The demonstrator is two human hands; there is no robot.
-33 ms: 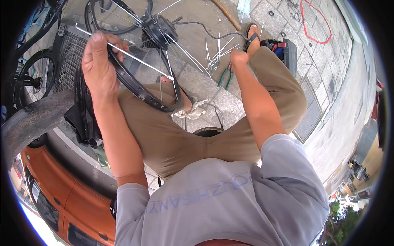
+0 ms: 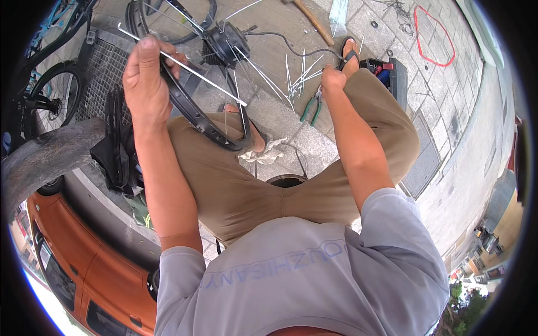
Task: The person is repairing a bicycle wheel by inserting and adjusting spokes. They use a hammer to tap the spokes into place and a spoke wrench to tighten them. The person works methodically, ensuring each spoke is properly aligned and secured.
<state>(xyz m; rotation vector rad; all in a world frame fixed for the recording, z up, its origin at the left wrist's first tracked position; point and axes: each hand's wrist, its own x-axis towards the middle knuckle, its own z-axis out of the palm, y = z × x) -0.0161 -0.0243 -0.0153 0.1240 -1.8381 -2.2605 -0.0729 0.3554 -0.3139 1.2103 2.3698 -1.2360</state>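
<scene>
Before me, left forearm (image 2: 162, 179) reaching forward, left hand (image 2: 148, 89) raised and gripping, thumb (image 2: 148, 49) pointing ahead, fingers (image 2: 175, 67) curled, right forearm (image 2: 360, 131) stretched out, right hand (image 2: 334, 80) bunched, its fingertips mostly hidden

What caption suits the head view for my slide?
Left hand holding a black wheel rim and white spoke, right hand near loose spokes and green-handled pliers.

Bright daylight casts soft shadows, and fisheye distortion bends the pavement (image 2: 440, 103) toward the blackened edges.
</scene>
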